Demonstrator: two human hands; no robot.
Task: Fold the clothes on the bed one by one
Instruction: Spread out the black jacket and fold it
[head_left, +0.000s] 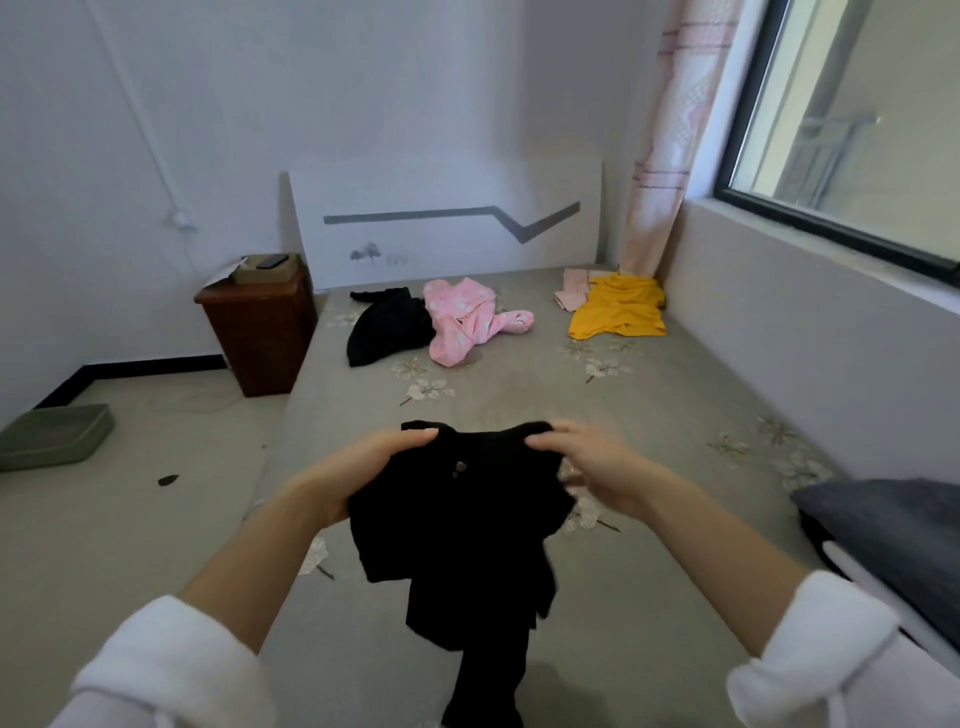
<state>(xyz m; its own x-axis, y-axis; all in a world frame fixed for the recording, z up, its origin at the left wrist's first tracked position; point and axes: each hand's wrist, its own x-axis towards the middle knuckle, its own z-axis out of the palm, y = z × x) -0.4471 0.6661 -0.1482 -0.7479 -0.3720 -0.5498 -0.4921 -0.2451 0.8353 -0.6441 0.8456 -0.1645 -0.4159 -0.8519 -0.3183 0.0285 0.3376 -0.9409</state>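
Note:
A black garment (462, 530) hangs in the air above the bed (649, 457), its lower part trailing down out of view. My left hand (363, 467) grips its upper left edge, fingers curled over the cloth. My right hand (587, 462) grips the upper right edge. Farther up the bed lie another black garment (387, 325), a pink patterned one (467, 322), a yellow one (621, 306) and a pale pink piece (574, 288) beside it.
A brown bedside cabinet (260, 332) stands left of the bed by the white headboard (447, 223). A green tray (54, 434) lies on the floor at left. A dark grey pillow (893, 540) sits at the right edge, under the window wall and curtain (670, 140).

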